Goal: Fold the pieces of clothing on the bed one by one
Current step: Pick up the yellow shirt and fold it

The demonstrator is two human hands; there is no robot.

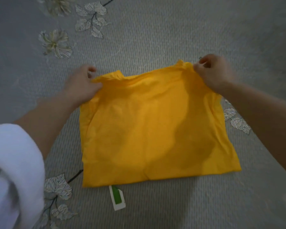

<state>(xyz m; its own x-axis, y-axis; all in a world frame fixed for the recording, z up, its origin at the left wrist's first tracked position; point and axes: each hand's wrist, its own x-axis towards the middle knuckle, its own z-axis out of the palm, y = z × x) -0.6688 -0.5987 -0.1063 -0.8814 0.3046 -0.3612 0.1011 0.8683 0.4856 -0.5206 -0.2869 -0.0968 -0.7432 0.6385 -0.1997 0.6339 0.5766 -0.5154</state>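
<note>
A person leans over a bed (188, 204) to fold a yellow garment (152, 129), a rolled white sleeve (12, 162) filling the near-left corner of the view. A white-and-green tag (117, 198) pokes out from under the garment's near edge, which lies flat on the grey, leaf-printed cover around the middle of the visible bed.

The cloth looks thin, light and limp. It creases softly, shows darker layers beneath, and is likely to sag or slide wherever it is not held, so the corners are the sensible places to take hold, with the fabric kept taut between them.

At the far edge, the left hand (84, 83) has its fingers curled and pinches the far-left corner between thumb and fingers. The right hand (215, 75) does the same at the far-right corner, where the fabric bunches into a small raised peak. Whether either corner is lifted clear of the cover cannot be told.

Beyond the hands, printed flowers (54, 42) mark the cover toward the bed's far-left side.
</note>
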